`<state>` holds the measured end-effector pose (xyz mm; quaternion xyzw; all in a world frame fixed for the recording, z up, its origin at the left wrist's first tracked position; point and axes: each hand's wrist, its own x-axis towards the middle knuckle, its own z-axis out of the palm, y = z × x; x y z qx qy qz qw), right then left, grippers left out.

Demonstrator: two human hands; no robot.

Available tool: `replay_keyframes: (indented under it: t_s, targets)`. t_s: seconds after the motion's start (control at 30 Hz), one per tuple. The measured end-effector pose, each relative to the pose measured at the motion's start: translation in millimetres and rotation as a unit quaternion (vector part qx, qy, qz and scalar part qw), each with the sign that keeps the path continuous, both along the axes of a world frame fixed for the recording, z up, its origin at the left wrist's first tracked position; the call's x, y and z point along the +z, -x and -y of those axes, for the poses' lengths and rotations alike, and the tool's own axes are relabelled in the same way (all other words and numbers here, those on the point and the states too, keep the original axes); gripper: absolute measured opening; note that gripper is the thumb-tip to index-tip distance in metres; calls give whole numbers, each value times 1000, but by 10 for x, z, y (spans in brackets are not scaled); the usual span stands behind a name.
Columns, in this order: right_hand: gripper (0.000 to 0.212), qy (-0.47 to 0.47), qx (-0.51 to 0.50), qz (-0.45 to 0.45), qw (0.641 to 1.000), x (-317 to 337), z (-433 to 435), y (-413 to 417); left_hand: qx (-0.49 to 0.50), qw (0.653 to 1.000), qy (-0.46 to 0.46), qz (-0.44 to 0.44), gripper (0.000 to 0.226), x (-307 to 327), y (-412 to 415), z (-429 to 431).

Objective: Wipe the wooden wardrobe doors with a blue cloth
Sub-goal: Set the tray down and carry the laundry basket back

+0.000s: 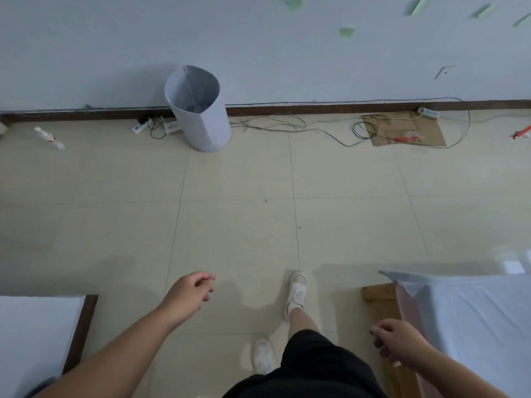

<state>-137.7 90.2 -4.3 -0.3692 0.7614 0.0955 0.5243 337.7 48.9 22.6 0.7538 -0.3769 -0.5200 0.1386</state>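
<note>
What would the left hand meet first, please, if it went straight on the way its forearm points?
Nothing near: the left hand is above bare floor tiles. Its line leads toward the flat cardboard and loose cables by the wall, though depth is hard to judge.

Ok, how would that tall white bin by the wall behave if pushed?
Probably light: the white bin looks like a rolled thin sheet. Tall and narrow, so it likely tips easily. Its wall may buckle if squeezed.

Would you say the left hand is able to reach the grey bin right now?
Probably not: the left hand is empty and near the body, while the bin stands well beyond it. Only open floor lies between.
</note>
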Motion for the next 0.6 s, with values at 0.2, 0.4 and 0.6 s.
replay_keyframes:
  t_s: [0.2,0.4,0.6]
  targets:
    - [22,3,-3,-4,1000,-253,1185,59,42,999,2,8,13,76,79,1175]
    - [18,55,62,41,996,147,2937,-492,79,996,-43,7,12,128,1,1681]
    - [18,119,81,86,986,525,4590,-1294,108,990,-89,10,13,-18,-337,2169]
